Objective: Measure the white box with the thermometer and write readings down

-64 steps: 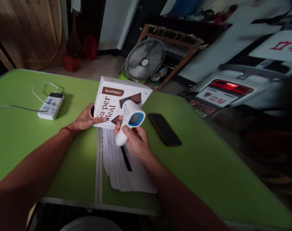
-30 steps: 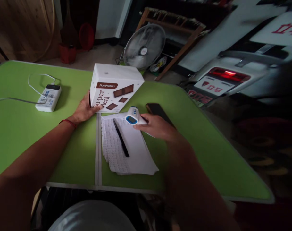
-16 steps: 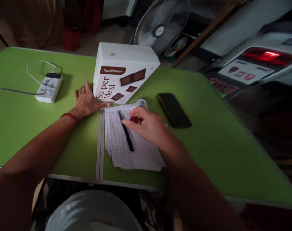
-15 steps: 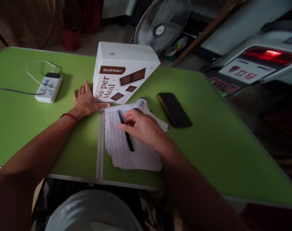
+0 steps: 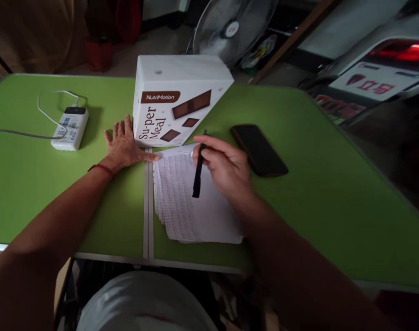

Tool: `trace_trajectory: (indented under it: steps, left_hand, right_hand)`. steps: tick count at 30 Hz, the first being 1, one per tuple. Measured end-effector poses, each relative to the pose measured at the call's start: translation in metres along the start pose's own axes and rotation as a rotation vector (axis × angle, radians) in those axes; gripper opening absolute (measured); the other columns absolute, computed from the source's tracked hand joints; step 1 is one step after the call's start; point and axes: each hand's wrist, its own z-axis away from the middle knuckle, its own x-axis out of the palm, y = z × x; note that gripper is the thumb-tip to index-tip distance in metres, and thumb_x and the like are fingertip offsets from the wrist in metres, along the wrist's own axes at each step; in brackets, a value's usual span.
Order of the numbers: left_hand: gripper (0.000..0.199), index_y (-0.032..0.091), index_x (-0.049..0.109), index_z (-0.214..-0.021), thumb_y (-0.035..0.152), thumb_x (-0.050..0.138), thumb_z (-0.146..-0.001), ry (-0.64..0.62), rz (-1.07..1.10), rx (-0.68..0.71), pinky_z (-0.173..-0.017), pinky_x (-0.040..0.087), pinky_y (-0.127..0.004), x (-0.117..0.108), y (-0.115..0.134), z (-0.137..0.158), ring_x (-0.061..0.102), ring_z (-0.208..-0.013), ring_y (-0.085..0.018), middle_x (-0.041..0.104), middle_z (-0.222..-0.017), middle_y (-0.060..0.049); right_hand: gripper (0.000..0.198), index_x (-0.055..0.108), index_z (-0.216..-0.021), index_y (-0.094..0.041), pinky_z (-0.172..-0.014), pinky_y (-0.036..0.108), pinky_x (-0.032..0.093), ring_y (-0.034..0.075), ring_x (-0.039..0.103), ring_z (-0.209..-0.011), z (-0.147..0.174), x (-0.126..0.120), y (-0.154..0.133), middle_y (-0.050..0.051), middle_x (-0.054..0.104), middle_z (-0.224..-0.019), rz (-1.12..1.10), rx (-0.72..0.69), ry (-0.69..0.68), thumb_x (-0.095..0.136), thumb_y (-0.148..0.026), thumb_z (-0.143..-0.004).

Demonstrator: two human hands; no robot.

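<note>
Left hand (image 5: 122, 149) flat on the surface (image 5: 319, 174), fingers spread, grasping nothing; thumb at the far left corner of the sheets (image 5: 212, 216), probably to steady them. Right hand (image 5: 226, 168) above the sheets, fingers closed around black pen (image 5: 198, 177), slanted; can't tell if it touches paper. Box (image 5: 161, 103) stands upright at the sheets' far edge, likely so its printed front stays readable. Phone (image 5: 259, 151) lies right, apart from the sheets.

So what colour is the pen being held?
The pen in the right hand is black, seen best in the head view.
</note>
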Motion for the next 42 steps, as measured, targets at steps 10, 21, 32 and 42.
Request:
trace_trajectory:
  steps: [10, 21, 32, 42]
  left_hand:
    - [0.179, 0.021, 0.016, -0.186, 0.109, 0.081, -0.044, -0.023, -0.015, 0.000, -0.146, 0.001, -0.072, -0.002, 0.003, 0.001, 0.006, -0.178, -0.058, 0.015, -0.194, -0.018]
    - [0.184, 0.023, 0.020, -0.185, 0.116, 0.074, -0.036, 0.021, 0.040, 0.046, -0.144, 0.000, -0.075, 0.008, -0.012, -0.006, 0.007, -0.178, -0.057, 0.018, -0.193, -0.023]
    - [0.174, 0.023, 0.023, -0.184, 0.115, 0.074, -0.045, 0.006, 0.000, 0.030, -0.145, 0.002, -0.075, 0.002, -0.006, -0.001, 0.008, -0.178, -0.057, 0.019, -0.193, -0.023]
    - [0.179, 0.024, 0.019, -0.185, 0.116, 0.073, -0.041, 0.003, 0.011, 0.032, -0.144, 0.002, -0.076, 0.004, -0.006, -0.002, 0.007, -0.179, -0.056, 0.017, -0.192, -0.025]
  right_hand:
    - [0.047, 0.070, -0.097, -0.029, -0.064, 0.038, 0.056, 0.018, 0.058, -0.064, 0.003, 0.008, -0.034, -0.003, 0.054, -0.071, -0.111, 0.000, -0.038, 0.082, -0.074, -0.091]
    - [0.011, 0.073, -0.078, -0.027, -0.054, 0.032, 0.041, 0.015, 0.049, -0.052, 0.008, 0.016, -0.016, -0.005, 0.053, -0.054, -0.004, 0.154, -0.084, 0.071, -0.037, -0.080]
    - [0.003, 0.072, -0.081, -0.028, -0.060, 0.035, 0.050, 0.019, 0.060, -0.062, 0.019, 0.018, 0.003, 0.000, 0.067, -0.070, 0.244, 0.034, 0.015, 0.070, -0.031, -0.082]
    - [0.004, 0.072, -0.079, -0.029, -0.061, 0.036, 0.054, 0.020, 0.062, -0.064, 0.018, 0.019, 0.007, 0.001, 0.072, -0.071, 0.319, -0.008, 0.022, 0.069, -0.032, -0.081]
